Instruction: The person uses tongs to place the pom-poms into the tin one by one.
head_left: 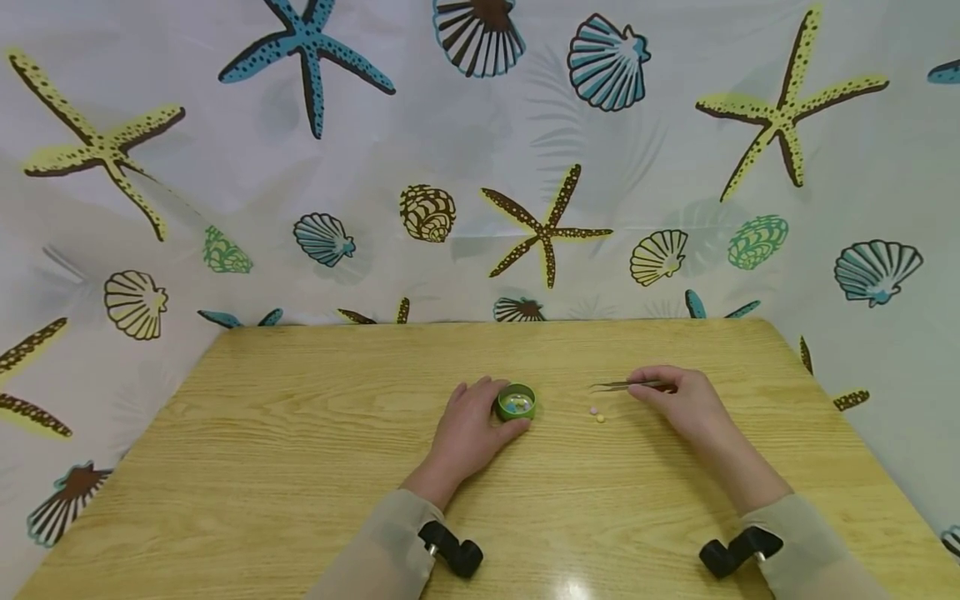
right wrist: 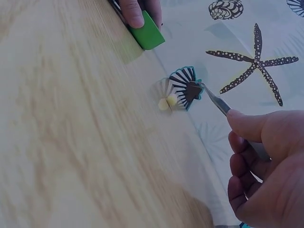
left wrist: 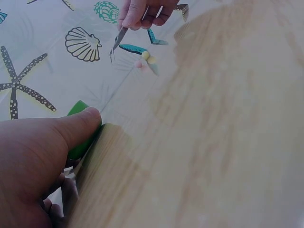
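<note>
My left hand (head_left: 472,429) grips a small round green container (head_left: 501,410) standing on the table, its thumb on the near side and its fingers round the left and far side. Small coloured pieces (head_left: 519,405) lie inside it. To the right, my right hand (head_left: 686,404) pinches metal tweezers (right wrist: 219,103) between thumb and fingers, above the table. Their thin tips point left toward the container and hold nothing that I can make out. Below the tips, a pink bead (head_left: 594,410) and a yellow bead (head_left: 600,418) lie side by side on the table.
The wood-grain table (head_left: 300,433) has a glossy surface and carries the container and beads. Behind it and at both sides hangs a white cloth (head_left: 375,167) printed with starfish and shells. A black wrist mount (head_left: 453,552) sits on each sleeve.
</note>
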Action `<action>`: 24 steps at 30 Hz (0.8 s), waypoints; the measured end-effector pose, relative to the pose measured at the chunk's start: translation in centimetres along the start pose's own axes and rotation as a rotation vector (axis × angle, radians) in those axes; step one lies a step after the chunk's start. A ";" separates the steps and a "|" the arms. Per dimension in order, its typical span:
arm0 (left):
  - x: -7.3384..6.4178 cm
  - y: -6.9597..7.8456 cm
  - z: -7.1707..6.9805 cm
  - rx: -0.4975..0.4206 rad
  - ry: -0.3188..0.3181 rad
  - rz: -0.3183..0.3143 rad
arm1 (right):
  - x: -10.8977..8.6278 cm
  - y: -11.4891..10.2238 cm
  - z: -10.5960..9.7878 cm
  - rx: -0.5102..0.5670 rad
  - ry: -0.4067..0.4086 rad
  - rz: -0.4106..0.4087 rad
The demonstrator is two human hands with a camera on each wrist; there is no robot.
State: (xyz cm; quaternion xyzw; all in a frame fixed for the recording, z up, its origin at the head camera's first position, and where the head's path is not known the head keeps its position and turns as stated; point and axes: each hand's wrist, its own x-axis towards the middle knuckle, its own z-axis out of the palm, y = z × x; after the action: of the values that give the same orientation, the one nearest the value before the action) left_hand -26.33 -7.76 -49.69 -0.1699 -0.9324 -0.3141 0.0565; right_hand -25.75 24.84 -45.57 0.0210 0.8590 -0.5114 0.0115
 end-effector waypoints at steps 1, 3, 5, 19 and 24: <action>0.0 0.0 0.0 0.000 0.001 0.001 | 0.0 0.1 -0.1 -0.008 -0.002 -0.002; 0.0 0.0 0.0 -0.001 0.005 0.002 | 0.2 0.4 -0.2 -0.016 -0.009 0.000; 0.0 0.1 -0.1 -0.001 0.008 0.002 | 0.3 0.6 -0.4 -0.028 -0.015 -0.005; -0.2 0.3 -0.2 -0.004 -0.001 -0.004 | 0.5 1.8 -0.9 -0.035 -0.090 -0.019; -0.1 0.3 -0.1 -0.002 -0.001 0.001 | 0.4 2.1 -0.9 -0.041 -0.100 -0.018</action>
State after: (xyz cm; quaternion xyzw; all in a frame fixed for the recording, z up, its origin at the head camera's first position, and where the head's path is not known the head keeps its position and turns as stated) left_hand -26.10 -7.63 -49.43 -0.1704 -0.9320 -0.3150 0.0562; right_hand -26.10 26.66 -46.96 -0.0125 0.8677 -0.4944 0.0505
